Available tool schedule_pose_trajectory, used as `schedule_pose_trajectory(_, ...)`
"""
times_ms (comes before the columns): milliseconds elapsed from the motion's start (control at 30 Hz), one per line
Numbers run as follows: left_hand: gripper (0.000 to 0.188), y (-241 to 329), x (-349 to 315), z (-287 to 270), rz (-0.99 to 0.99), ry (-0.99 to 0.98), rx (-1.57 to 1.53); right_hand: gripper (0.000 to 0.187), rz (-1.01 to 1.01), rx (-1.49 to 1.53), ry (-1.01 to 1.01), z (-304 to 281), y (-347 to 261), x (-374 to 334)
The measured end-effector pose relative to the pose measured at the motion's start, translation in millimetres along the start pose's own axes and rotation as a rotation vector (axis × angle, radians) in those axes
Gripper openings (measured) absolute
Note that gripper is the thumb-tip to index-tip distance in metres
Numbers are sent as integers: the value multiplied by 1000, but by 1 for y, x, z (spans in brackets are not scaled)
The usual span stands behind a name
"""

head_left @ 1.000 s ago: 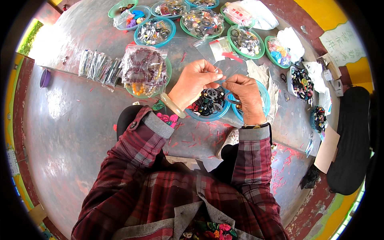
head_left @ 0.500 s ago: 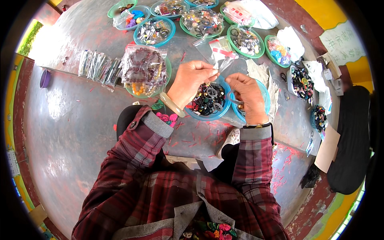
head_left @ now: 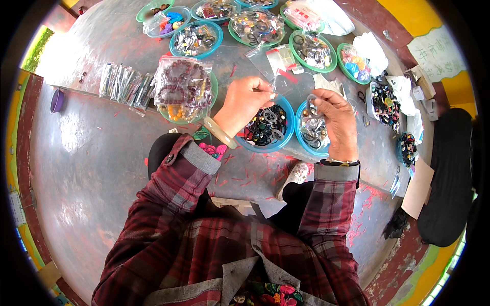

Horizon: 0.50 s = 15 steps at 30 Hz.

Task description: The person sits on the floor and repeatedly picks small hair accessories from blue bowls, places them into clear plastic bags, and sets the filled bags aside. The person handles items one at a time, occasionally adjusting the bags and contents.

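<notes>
My left hand (head_left: pixel 247 104) pinches the edge of a clear plastic bag (head_left: pixel 291 85) between thumb and fingertips, above a blue basin (head_left: pixel 292 122) heaped with black and grey hair ties (head_left: pixel 266 118). To its right, my right hand (head_left: pixel 337 122) is closed on a small grey loop (head_left: pixel 313 104), which looks like a hair tie. That hand is over a second blue basin (head_left: pixel 302 145), which holds grey bands and small beads; its fingers and wrist hide part of the contents. A pale bangle circles my left wrist.
A green basin (head_left: pixel 216 89) with bagged dark-red bead bracelets (head_left: pixel 182 84) stands left of my left hand, beside a row of slim plastic packets (head_left: pixel 125 85). Several basins of bagged trinkets line the far side. Red scraps litter the grey surface (head_left: pixel 245 176).
My right hand has drawn away to the right with the grey loop, uncovering more of the second basin. My left hand stays almost in place, still pinching the bag.
</notes>
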State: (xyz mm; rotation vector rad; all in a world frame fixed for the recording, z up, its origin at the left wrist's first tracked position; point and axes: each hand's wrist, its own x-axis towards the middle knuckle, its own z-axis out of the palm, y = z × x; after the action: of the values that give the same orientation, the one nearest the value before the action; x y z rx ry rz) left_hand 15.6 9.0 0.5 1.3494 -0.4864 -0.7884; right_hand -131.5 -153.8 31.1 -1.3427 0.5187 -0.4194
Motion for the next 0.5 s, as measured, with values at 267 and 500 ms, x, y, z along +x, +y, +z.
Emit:
schedule_pose_trajectory(267,11,-4,-3,8,-16,-80,292,22,-133,62,115,2,-6,-7)
schedule_pose_trajectory(500,12,-9,-3,11,16,-115,377,21,-225,-56,175,13,0,-3)
